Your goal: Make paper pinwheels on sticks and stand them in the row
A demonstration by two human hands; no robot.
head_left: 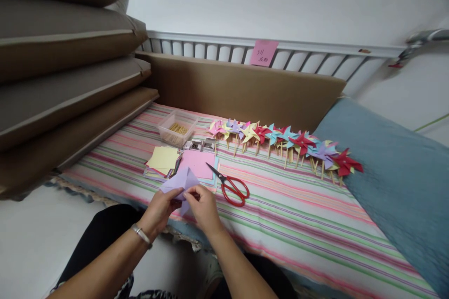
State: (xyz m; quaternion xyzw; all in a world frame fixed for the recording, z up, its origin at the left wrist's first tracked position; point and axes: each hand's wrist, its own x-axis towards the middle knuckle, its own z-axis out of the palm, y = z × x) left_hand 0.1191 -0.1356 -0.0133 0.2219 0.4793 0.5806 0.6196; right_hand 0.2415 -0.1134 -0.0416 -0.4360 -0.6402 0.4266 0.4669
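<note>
A folded lilac paper square is held between both hands above the near edge of the striped bed cover. My left hand, with a bracelet on its wrist, pinches the paper's lower left part. My right hand pinches its lower right corner, fingers closed. Just beyond the hands lie a pink sheet and a stack of yellow sheets. Red-handled scissors lie to the right of my right hand.
A row of several paper pinwheels on sticks lies across the cover. A clear box of wooden sticks stands at the back left. Brown cushions are stacked left, a blue pillow lies right, a cardboard panel behind.
</note>
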